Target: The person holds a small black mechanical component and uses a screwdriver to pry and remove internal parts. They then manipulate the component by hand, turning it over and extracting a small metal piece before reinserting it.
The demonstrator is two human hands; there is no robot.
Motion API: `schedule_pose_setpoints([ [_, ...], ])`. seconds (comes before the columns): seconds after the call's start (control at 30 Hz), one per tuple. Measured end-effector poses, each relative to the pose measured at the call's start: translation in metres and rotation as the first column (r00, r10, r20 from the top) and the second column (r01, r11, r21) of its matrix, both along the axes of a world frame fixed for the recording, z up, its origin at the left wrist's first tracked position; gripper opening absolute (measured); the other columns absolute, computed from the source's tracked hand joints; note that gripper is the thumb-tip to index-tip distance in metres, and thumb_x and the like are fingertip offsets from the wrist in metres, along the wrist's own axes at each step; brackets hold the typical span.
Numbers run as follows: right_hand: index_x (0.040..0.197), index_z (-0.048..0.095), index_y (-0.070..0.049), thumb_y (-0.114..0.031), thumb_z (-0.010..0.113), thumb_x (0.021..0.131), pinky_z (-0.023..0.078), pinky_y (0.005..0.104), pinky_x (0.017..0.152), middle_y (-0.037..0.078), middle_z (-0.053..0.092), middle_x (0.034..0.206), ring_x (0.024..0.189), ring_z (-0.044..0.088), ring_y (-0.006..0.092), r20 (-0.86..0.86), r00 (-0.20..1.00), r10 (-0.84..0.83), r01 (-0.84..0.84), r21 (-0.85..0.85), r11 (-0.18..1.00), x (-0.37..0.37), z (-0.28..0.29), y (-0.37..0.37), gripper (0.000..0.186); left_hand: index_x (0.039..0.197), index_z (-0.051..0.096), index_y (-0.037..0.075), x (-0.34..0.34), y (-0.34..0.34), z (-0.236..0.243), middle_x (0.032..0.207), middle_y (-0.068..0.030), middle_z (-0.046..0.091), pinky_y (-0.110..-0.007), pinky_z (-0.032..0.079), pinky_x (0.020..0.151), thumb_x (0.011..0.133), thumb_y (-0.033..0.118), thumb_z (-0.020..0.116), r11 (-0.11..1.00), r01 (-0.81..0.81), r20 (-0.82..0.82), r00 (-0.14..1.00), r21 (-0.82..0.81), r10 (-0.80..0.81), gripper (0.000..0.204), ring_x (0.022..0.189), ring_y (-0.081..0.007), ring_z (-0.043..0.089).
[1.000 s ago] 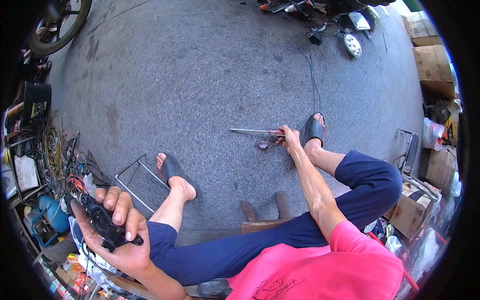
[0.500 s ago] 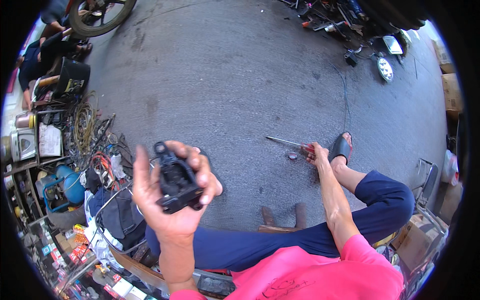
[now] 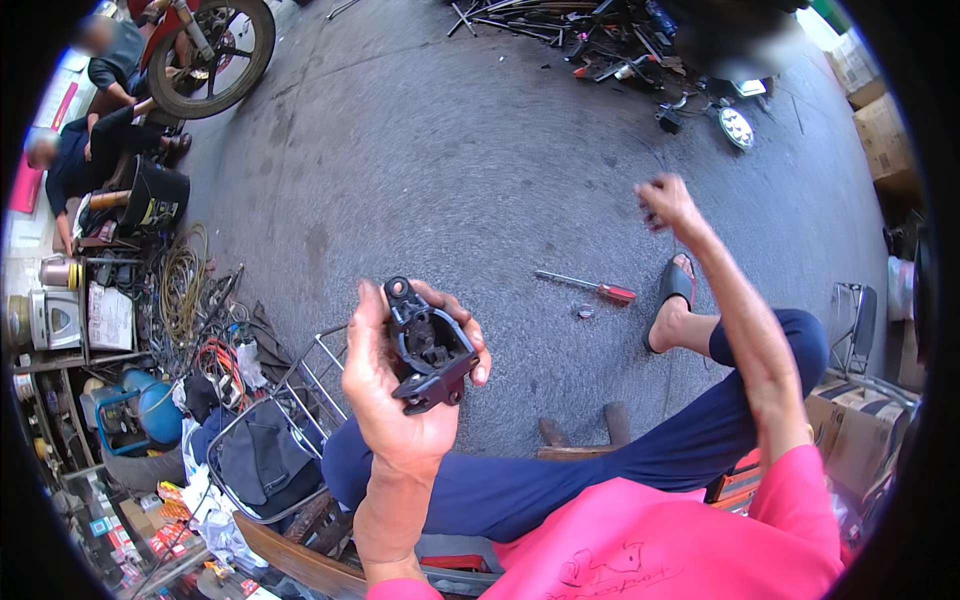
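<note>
The left hand's fingers are curling round the right side of a black plastic part (image 3: 436, 343) while the thumb is pressing along its left, so the left hand (image 3: 400, 415) is gripping it, raised over the floor in front of the left knee. The part's hollow side is facing up, and a small ring is sticking out at its far end. The fingers of the right hand (image 3: 670, 203) are bending inward above the floor, beyond the right foot; they are blurring, and I cannot tell whether they are closing on anything. Between the hands and nearer the body, a screwdriver (image 3: 585, 287) is lying on the floor (image 3: 480, 200), its red handle pointing toward the sandal (image 3: 679, 283) on the right foot. A small round piece (image 3: 585, 312) is resting just beside it. Farther left, a metal frame (image 3: 318, 365) is standing near a coil of cable (image 3: 183, 295). At the far side, a round lamp (image 3: 736, 129) is lying beside a scrap heap (image 3: 610, 45), and two people are sitting near a motorbike wheel (image 3: 259, 75).
</note>
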State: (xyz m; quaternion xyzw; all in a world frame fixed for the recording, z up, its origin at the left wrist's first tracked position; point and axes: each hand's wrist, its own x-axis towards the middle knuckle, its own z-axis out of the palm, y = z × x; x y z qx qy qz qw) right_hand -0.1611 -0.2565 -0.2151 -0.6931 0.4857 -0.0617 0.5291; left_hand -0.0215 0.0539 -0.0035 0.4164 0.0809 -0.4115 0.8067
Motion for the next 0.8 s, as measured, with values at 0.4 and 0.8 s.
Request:
schedule_pose_setpoints([
  [0.4,0.085,0.065,-0.003,-0.007,0.071,0.072,0.041,0.029,0.042,0.007,0.056,0.065,0.049,0.054,0.0175,0.413,0.605,0.68,-0.251,-0.712,0.656,0.009,0.211,0.163,0.015,0.088,0.053,0.004,-0.034,-0.03,0.0,0.075,-0.009,0.057,-0.03,0.047,0.057,0.095,0.039,0.039,0.993,0.033,0.163,0.985,0.115,-0.051,0.038,0.068,-0.0166,0.058],
  [0.8,0.081,0.065,-0.001,-0.004,0.07,0.067,0.044,0.0308,0.043,0.008,0.056,0.062,0.05,0.058,0.0218,0.478,0.68,0.556,-0.227,-0.584,0.779,0.009,0.195,0.164,0.015,0.09,0.048,0.005,-0.043,-0.039,-0.01,0.081,-0.0087,0.055,-0.027,0.044,0.072,0.098,0.038,0.03,0.971,0.053,0.457,0.875,0.235,-0.159,0.039,0.076,-0.0141,0.054],
])
